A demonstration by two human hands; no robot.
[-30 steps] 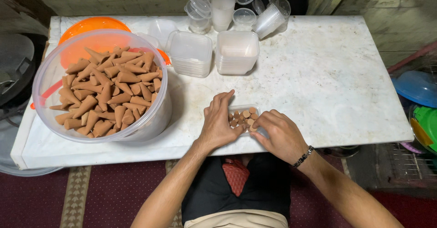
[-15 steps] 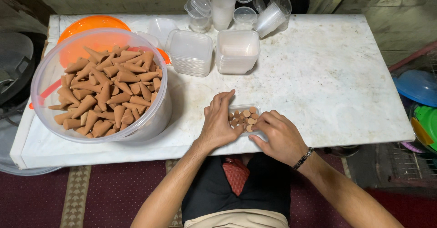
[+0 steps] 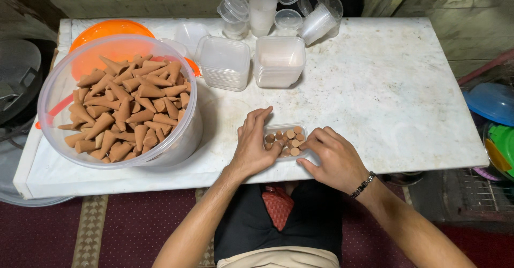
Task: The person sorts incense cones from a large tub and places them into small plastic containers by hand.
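A small clear tray (image 3: 297,129) is set near the front edge of the white desk (image 3: 385,91), in front of the person. It is packed with brown cones (image 3: 289,134) stood upright, so that only their round bases are seen. The tray is flanked by both hands. The left hand (image 3: 254,145) is laid against its left side, with the fingers (image 3: 261,119) stretched out together along the tray's edge and over its left rim; nothing is clamped in them. The right hand (image 3: 333,158) is placed at the tray's right side, its fingers curled and the tips pressed on the cones at the near right corner; whether a single cone is pinched there cannot be told. A dark beaded bracelet (image 3: 363,184) is worn on the right wrist.

To the left, a large clear tub (image 3: 184,134) heaped with loose cones of the same kind is stood on the desk, with an orange lid (image 3: 107,29) behind it. Further back, two stacks of empty square containers (image 3: 278,59) are placed side by side, and round clear cups and lids (image 3: 316,21) are grouped at the far edge. Blue and green lids (image 3: 492,104) are seen off the desk to the right.
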